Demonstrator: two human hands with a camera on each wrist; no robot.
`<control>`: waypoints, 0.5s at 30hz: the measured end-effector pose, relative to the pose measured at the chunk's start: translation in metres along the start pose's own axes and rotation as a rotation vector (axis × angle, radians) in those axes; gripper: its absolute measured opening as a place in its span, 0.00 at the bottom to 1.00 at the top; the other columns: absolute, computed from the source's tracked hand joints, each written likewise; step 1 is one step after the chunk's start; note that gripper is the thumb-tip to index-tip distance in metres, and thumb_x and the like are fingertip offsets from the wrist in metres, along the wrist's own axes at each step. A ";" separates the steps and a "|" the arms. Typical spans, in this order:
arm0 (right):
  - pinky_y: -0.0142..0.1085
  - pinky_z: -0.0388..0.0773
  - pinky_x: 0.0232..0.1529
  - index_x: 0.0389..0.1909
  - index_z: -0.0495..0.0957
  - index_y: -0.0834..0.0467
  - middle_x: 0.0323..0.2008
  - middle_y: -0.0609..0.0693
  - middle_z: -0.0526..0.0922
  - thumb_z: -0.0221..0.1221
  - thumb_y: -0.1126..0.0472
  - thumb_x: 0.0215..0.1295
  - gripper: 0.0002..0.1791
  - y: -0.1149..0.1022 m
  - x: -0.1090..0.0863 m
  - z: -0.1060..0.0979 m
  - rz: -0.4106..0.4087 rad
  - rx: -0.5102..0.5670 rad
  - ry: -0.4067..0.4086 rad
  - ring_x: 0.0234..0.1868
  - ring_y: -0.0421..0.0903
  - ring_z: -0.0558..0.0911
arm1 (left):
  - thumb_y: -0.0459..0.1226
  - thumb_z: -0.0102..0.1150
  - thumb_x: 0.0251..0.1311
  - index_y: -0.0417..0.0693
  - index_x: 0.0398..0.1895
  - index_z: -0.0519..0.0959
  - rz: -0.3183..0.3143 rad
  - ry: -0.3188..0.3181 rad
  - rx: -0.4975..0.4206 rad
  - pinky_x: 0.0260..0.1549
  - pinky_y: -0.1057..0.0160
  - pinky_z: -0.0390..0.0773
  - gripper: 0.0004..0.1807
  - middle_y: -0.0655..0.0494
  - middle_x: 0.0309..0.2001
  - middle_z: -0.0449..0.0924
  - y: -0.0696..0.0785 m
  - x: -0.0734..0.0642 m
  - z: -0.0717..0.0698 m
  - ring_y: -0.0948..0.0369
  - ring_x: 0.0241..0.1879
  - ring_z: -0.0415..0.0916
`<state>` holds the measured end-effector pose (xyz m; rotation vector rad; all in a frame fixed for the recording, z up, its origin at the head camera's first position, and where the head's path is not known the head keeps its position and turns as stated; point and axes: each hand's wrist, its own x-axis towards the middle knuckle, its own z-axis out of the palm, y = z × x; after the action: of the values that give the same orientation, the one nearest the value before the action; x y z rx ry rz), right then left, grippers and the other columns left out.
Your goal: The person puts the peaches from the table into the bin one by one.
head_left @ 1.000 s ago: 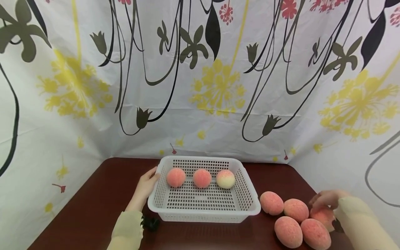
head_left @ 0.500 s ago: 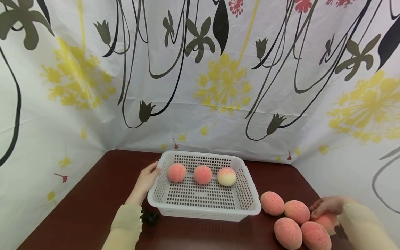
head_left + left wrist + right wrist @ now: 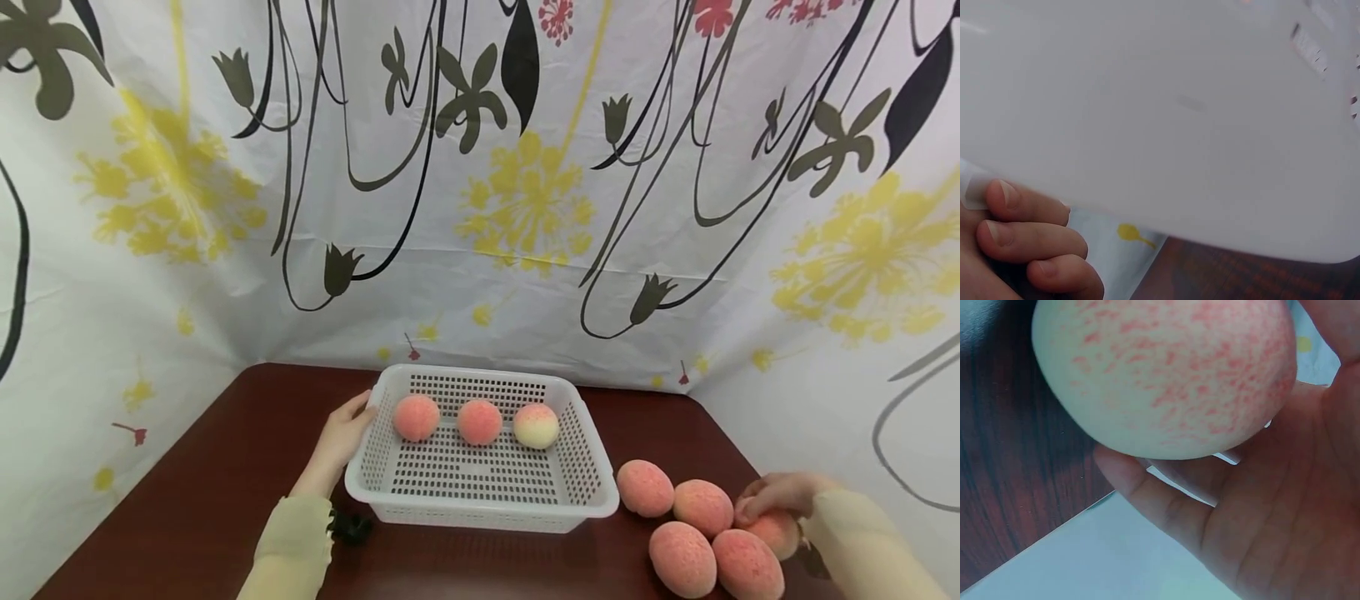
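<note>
My left hand (image 3: 343, 429) grips the left rim of a white plastic basket (image 3: 480, 510). Close up in the left wrist view, curled fingers (image 3: 1035, 240) sit under the basket's rim (image 3: 1147, 212). A row of three peaches lies in the basket: two pink ones (image 3: 416, 417) (image 3: 480, 422) and a paler one (image 3: 536, 427). At the right of the table, my right hand (image 3: 787, 493) holds a pink and cream peach (image 3: 777, 535), with thumb and fingers around it. The right wrist view shows this peach (image 3: 1172, 381) against the fingers, its far side hidden.
Several more peaches (image 3: 702, 507) are clustered on the dark red-brown table (image 3: 187, 492), between the basket and my right hand. A small black object (image 3: 351, 527) is near my left wrist. Behind the table hangs a white flower-patterned curtain (image 3: 480, 333).
The head view has shifted slightly. My right hand stays at the same peach, its fingers settling around it, and more of the peach's pale side shows. My left hand keeps its grip on the basket.
</note>
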<state>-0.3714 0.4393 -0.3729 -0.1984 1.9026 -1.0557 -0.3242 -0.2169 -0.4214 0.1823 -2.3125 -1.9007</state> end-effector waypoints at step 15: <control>0.34 0.80 0.39 0.39 0.85 0.64 0.34 0.53 0.86 0.51 0.62 0.68 0.14 -0.003 -0.004 -0.007 0.037 0.045 -0.031 0.34 0.41 0.83 | 0.42 0.45 0.74 0.42 0.74 0.58 0.013 0.012 0.022 0.53 0.46 0.73 0.29 0.37 0.68 0.63 -0.009 -0.001 0.002 0.46 0.54 0.75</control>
<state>-0.3753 0.4438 -0.3665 -0.1520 1.8460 -1.0641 -0.3233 -0.2164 -0.4311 0.1803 -2.3222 -1.8630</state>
